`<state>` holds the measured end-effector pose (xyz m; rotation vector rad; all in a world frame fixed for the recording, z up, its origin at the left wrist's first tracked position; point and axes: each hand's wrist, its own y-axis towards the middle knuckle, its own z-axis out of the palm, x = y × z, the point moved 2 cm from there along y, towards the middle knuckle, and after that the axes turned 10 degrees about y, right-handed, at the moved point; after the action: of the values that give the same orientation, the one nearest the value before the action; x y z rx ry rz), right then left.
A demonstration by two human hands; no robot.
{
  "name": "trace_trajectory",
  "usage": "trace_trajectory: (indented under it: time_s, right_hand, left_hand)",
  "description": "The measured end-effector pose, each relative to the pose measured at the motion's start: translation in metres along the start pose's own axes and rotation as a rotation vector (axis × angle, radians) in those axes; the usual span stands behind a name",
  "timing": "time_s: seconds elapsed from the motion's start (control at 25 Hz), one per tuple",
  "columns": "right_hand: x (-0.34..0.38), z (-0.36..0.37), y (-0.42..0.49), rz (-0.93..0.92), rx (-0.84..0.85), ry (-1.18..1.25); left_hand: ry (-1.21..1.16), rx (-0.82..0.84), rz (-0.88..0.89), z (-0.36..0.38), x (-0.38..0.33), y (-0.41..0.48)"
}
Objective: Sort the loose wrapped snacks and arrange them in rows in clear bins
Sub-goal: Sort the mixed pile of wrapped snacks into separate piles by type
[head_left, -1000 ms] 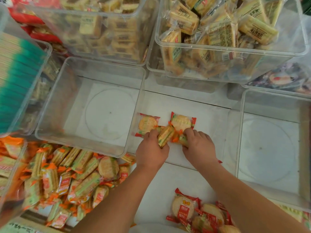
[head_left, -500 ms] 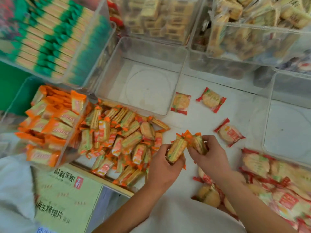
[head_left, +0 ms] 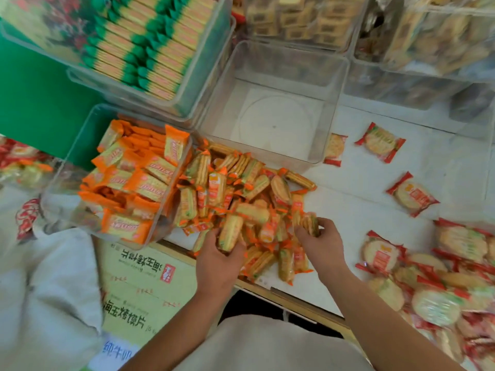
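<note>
While both hands were held over the near part of the white shelf (head_left: 356, 210), one wrapped snack was gripped in each. The left hand (head_left: 217, 263) was curled round an orange-wrapped pack (head_left: 231, 231), held nearly upright. The right hand (head_left: 325, 246) was closed on a second pack (head_left: 310, 223), pinched between thumb and fingers. Both packs were held at the near edge of a loose pile of orange-wrapped snacks (head_left: 241, 194) lying on the shelf. Just behind the pile a clear bin (head_left: 328, 124) was seen. To the left of the pile, a second bin (head_left: 67, 167) was filled with orange packets (head_left: 139, 180). Three red-wrapped round crackers (head_left: 380, 141) lay singly to the right, well apart. A blurred heap of red-wrapped crackers (head_left: 442, 277) was seen at the right edge. A bin of green-edged packets (head_left: 209, 62) stood at upper left.
</note>
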<state>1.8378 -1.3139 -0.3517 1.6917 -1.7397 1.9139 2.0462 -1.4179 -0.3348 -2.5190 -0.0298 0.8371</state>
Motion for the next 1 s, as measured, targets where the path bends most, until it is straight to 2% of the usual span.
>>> trace_trajectory:
  time_s: [0.08, 0.12, 0.28, 0.4, 0.64, 0.84, 1.0]
  right_hand:
    - [-0.001, 0.011, -0.001, -0.023, -0.042, 0.074]
    - [0.000, 0.014, -0.001, -0.019, -0.050, 0.087]
    - [0.001, 0.016, 0.000, 0.071, 0.044, 0.076]
    - [-0.005, 0.018, 0.002, -0.018, 0.064, -0.128]
    - [-0.009, 0.021, 0.014, -0.063, 0.068, -0.299]
    - [-0.005, 0.007, 0.015, -0.105, -0.041, -0.365]
    - [0.033, 0.023, 0.029, -0.369, -0.084, -0.462]
  left_hand:
    - [-0.032, -0.063, -0.020, -0.008, 0.017, 0.008]
    - [-0.048, -0.044, -0.022, -0.008, 0.022, 0.012]
    - [-0.073, 0.239, 0.052, 0.012, 0.031, 0.020]
    - [0.114, 0.135, 0.141, 0.015, 0.040, 0.023]
    - [0.273, 0.039, 0.120, 0.005, 0.021, 0.036]
    - [0.063, 0.033, 0.130, -0.002, 0.014, 0.037]
    - [-0.009, 0.023, 0.192, -0.008, 0.014, 0.030]
